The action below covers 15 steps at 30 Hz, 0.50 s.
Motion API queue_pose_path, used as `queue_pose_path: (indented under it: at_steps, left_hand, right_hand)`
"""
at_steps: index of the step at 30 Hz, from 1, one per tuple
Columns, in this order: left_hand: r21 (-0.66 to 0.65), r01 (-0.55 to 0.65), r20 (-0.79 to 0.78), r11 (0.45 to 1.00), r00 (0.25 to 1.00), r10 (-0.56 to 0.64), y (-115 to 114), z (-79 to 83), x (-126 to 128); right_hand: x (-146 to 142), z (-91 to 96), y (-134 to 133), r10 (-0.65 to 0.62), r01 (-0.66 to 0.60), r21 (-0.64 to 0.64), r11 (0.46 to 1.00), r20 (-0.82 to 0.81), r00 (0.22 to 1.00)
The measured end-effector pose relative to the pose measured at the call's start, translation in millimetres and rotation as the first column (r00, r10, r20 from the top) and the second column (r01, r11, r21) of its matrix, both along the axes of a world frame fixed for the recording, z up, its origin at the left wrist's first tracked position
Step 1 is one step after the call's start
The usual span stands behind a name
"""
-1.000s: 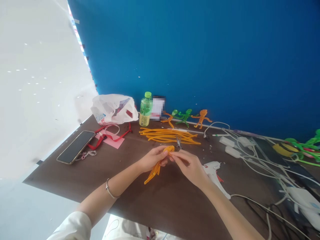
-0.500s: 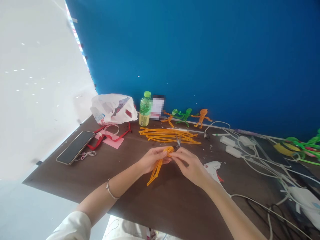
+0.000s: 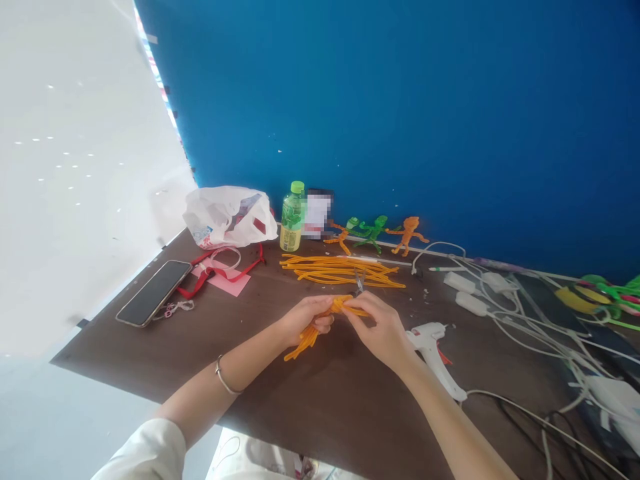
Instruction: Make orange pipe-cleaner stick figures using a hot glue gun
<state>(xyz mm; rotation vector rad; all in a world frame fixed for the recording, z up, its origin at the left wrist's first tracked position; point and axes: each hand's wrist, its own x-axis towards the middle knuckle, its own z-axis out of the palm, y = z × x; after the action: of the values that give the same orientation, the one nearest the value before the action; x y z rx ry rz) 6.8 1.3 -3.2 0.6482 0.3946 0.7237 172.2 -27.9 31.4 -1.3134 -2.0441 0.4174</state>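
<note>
Both my hands meet over the middle of the dark brown table [image 3: 310, 407]. My left hand [image 3: 305, 320] is closed round a bundle of orange pipe cleaners [image 3: 303, 341] whose loose ends hang down to the left. My right hand [image 3: 383, 330] pinches the top of the same bundle, where the strands are wound together. Small scissors [image 3: 359, 282] lie just behind my fingers. A pile of loose orange pipe cleaners [image 3: 340, 270] lies further back.
A white glue gun [image 3: 433, 350] lies right of my right hand amid white cables [image 3: 530, 333]. A phone [image 3: 153, 292], pink paper with red lanyard [image 3: 223, 275], a plastic bag [image 3: 227, 217] and a green bottle [image 3: 292, 217] sit at the left back. Pipe-cleaner figures [image 3: 373, 233] lean on the blue wall.
The bundle's hanging ends have swung slightly lower and left. My right fingers have shifted along the wound top, where a strand now sticks out to the right.
</note>
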Motion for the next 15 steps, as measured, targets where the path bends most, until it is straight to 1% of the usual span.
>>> queue_pose_path:
  at_steps: [3, 6, 8, 10, 15]
  left_hand:
    - [0.047, 0.010, -0.016, 0.999, 1.000, -0.010, 0.9, 1.0, -1.7]
    - [0.081, 0.009, -0.075, 0.997, 0.997, -0.003, 1.4, 0.3, -2.3]
    - [0.094, 0.001, -0.116, 0.996, 0.993, 0.010, 1.6, -0.5, -2.2]
    - [0.101, -0.005, -0.142, 0.995, 0.990, 0.019, 1.5, -0.9, -1.8]
    - [0.109, -0.015, -0.152, 0.994, 0.988, 0.031, 0.2, 1.1, -0.3]
  right_hand:
    - [-0.8, 0.9, 1.1, -0.010, 0.009, -0.055, 0.998, -0.028, 1.000]
    - [-1.7, 0.9, 1.8, -0.057, 0.051, -0.110, 0.993, -0.060, 0.997]
    - [-2.1, 0.6, 2.2, -0.063, 0.057, -0.113, 0.992, -0.049, 0.997]
    - [-2.0, 0.5, 2.5, -0.038, 0.036, -0.104, 0.994, -0.019, 0.999]
    - [-1.0, 3.7, 1.7, -0.009, 0.010, -0.102, 0.995, 0.009, 1.000]
